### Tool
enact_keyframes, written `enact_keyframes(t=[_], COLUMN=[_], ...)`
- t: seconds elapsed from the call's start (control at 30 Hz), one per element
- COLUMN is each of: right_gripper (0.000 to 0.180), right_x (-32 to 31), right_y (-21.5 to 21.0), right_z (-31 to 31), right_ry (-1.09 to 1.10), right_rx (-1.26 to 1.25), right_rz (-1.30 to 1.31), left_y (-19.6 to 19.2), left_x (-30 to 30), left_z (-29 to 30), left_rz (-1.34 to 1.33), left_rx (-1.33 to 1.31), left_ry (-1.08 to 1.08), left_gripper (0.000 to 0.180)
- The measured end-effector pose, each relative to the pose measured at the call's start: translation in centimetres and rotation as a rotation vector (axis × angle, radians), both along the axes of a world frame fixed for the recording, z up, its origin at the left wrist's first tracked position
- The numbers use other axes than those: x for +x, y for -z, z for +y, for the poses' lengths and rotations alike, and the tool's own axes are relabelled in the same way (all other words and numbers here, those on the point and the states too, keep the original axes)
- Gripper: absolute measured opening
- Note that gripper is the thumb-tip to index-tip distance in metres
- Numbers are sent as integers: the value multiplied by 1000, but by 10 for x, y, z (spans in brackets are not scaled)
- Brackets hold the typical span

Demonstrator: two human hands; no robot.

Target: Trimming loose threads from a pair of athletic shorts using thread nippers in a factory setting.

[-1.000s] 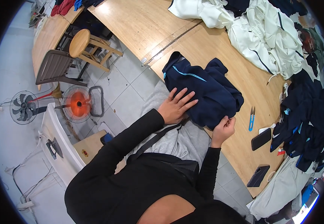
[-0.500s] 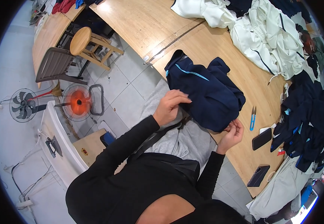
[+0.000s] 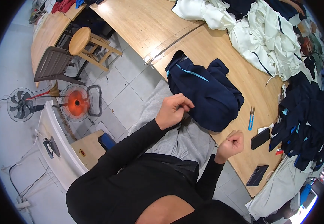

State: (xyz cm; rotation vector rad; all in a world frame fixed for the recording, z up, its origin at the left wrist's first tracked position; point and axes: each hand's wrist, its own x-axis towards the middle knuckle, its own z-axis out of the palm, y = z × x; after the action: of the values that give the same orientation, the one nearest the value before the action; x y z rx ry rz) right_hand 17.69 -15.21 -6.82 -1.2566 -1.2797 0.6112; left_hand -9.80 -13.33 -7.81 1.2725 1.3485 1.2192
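Note:
A navy blue garment [image 3: 210,99] with a light blue stripe of trim lies bunched over the near edge of the wooden table. My left hand [image 3: 174,111] is at its left lower side, fingers curled into a pinch close to the cloth. Whatever sits between those fingertips, if anything, is hidden. Just below the garment's right corner, apart from it, my right hand [image 3: 231,145] is closed with thumb and fingers pressed together. Anything in it is too small to make out. Blue thread snips [image 3: 251,118] lie on the table to the right of the garment.
On the wooden table [image 3: 184,44] are a white garment pile [image 3: 262,41], a navy pile [image 3: 307,119], a black phone [image 3: 260,139] and a dark flat case [image 3: 257,175]. To the left stand a stool [image 3: 80,41], a fan [image 3: 77,102] and an ironing board with an iron [image 3: 51,147].
My right hand has come off the garment's lower corner, moved down, and closed. My left hand has shifted slightly right and its fingers have curled in. The garment has barely moved.

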Motion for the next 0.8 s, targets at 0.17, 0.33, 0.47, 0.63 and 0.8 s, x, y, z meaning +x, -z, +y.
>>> enact_keyframes(t=[0.17, 0.33, 0.47, 0.63, 0.8], right_gripper=[20, 10, 73, 101, 97], right_x=[-44, -77, -73, -88, -97], right_y=[-13, -56, -48, -42, -31], right_z=[-4, -5, -2, -27, -36], right_ry=[-345, -982, -1137, -623, -481], right_rx=[-23, -338, -470, -659, -533], right_rz=[127, 127, 354, 500, 341], left_y=[-30, -40, -65, -71, -66], left_x=[11, 19, 27, 51, 55], left_z=[8, 10, 15, 1, -8], left_rz=[-159, -639, -541, -272, -209], left_rx=[105, -172, -216, -319, 7], left_ry=[238, 738, 916, 587, 373], left_gripper=[29, 58, 64, 60, 58])
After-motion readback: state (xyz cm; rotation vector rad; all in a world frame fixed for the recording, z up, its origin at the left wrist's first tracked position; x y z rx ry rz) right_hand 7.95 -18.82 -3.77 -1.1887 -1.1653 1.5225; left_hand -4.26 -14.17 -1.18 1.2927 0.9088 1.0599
